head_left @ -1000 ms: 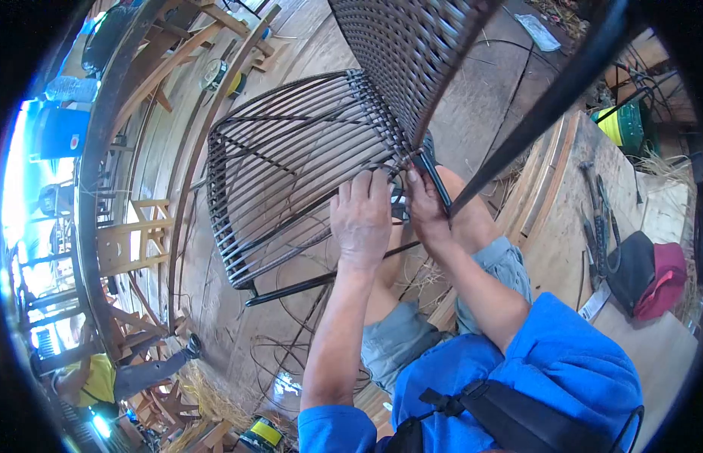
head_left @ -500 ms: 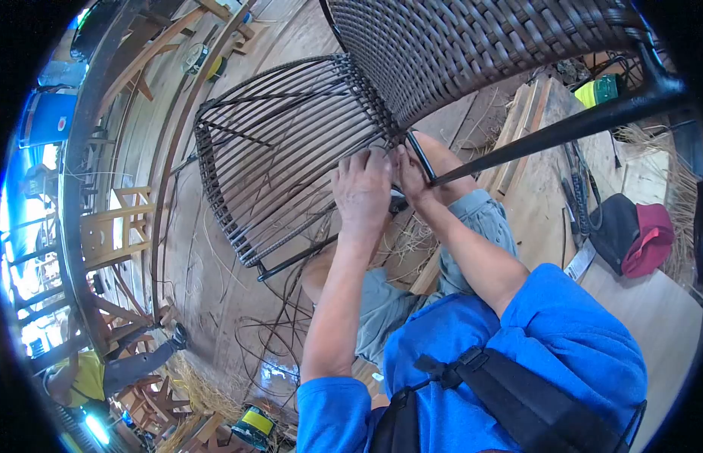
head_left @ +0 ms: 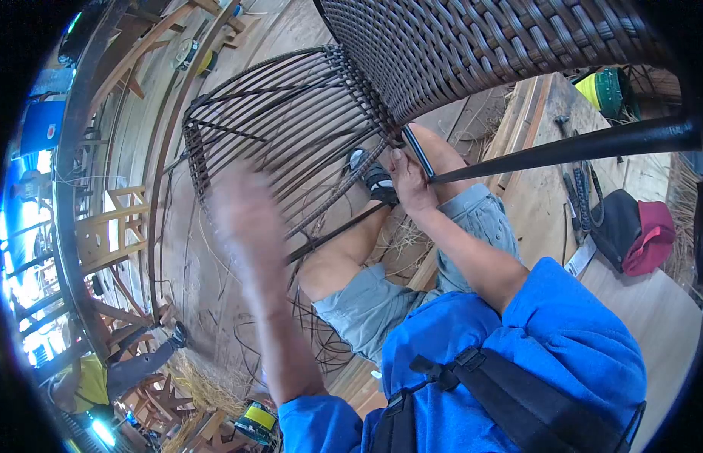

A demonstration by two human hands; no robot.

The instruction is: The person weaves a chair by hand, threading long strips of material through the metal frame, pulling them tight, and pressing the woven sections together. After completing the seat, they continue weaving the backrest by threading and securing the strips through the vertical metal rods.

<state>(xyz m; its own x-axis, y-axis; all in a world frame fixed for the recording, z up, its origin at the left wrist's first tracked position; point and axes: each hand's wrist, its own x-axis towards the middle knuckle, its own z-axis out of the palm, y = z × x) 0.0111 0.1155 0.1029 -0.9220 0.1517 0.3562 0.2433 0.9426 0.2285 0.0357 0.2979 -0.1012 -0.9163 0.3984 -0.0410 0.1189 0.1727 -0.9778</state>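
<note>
A dark brown woven chair [head_left: 472, 53] lies tilted before me, with its tightly woven backrest at the upper right. Its seat [head_left: 291, 128] is strung with parallel strands that have gaps between them. My right hand [head_left: 413, 185] is closed at the seat's rear corner, thumb up, beside a black metal frame tube [head_left: 419, 151]; most of its fingers are hidden. My left hand [head_left: 249, 215] is in front of the seat's near left side, smeared by motion, so its fingers do not show clearly.
Loose strands [head_left: 321, 340] lie on the wooden floor left of my legs. To the right are a black and red cap [head_left: 646, 234], tools [head_left: 578, 196] and a green and yellow spool [head_left: 604, 90]. Wooden frames [head_left: 117, 226] stand at left; another person [head_left: 102, 377] is at lower left.
My left hand has left the seat corner beside my right hand and swung left across the seat. My right hand stays at the corner. The chair has shifted slightly in view.
</note>
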